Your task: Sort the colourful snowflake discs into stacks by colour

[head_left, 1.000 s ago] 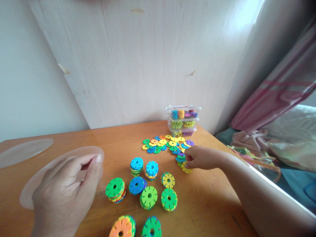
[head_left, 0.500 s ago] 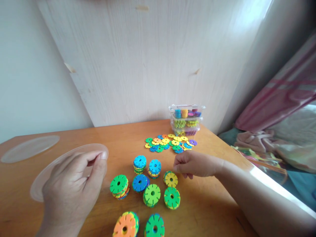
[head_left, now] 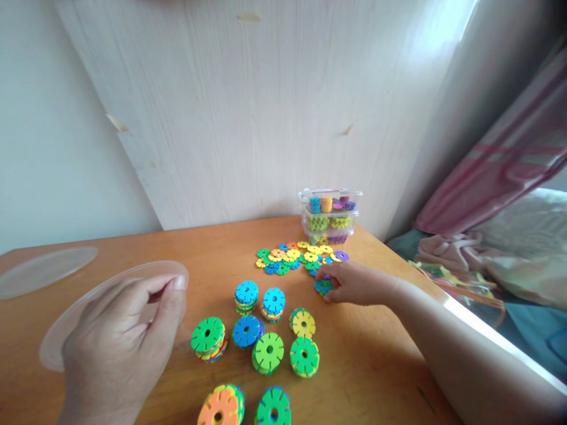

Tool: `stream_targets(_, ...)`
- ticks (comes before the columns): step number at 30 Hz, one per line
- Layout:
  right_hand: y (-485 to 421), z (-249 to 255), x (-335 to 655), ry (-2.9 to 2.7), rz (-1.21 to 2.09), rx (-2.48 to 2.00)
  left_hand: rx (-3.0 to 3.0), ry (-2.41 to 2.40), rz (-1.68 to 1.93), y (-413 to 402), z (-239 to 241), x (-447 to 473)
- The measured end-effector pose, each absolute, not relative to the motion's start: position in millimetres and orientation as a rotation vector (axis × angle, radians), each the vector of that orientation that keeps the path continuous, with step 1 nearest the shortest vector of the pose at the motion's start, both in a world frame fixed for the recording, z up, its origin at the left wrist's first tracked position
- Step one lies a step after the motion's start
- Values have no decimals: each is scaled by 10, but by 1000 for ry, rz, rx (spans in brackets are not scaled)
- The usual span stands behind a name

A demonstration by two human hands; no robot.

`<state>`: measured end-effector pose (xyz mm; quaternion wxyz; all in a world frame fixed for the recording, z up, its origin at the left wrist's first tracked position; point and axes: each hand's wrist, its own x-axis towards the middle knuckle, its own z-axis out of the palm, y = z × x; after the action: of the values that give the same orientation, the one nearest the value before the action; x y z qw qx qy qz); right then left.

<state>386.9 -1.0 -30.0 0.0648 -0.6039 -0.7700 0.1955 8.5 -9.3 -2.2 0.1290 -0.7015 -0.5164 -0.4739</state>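
Observation:
My left hand [head_left: 126,342] hovers over the near clear plastic lid [head_left: 163,267] at the left, thumb and forefinger pressed together with nothing visible between them. Farther right, my right hand [head_left: 354,283] has its fingers curled at some blue and green notched plastic discs [head_left: 323,287], just in front of a loose disc pile [head_left: 287,257]. Its fingertips are partly hidden. Several stacks of discs stand in the middle, among them a light-blue-topped stack [head_left: 273,301], a yellow-topped stack [head_left: 303,323], a green-topped stack [head_left: 305,355] and an orange-topped stack [head_left: 221,407].
Clear tiered boxes [head_left: 331,221] with coloured pieces stand at the table's back right. Another clear lid [head_left: 44,271] lies at the far left. A pale panel [head_left: 266,118] rises behind the wooden table [head_left: 212,236]. Cloths and bags [head_left: 460,254] lie beyond the right edge.
My right hand has moved slightly away from the yellow-topped stack towards the loose pile, and the blue and green discs beside its fingers now show. My left hand keeps its pinch.

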Motion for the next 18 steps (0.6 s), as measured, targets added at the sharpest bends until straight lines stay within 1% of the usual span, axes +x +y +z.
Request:
stream_targets(6, 23, -308, 3825, -2403, 336, -1750, -2018, -1504, -1372, -106, -44, 60)
stream_targets(10, 1, -271, 3833, -2370, 222, -1815, -2014, -1532, -1392, -103, -53, 69)
stream_targets(14, -2, -285, 3888, -2326, 182, -1974, -2018, -1535, -1395, -89, -53, 67)
stream_targets(18, 30, -299, 3884, -2318, 201, -1955, -2034, -1526, -1377, -91, -54, 63)
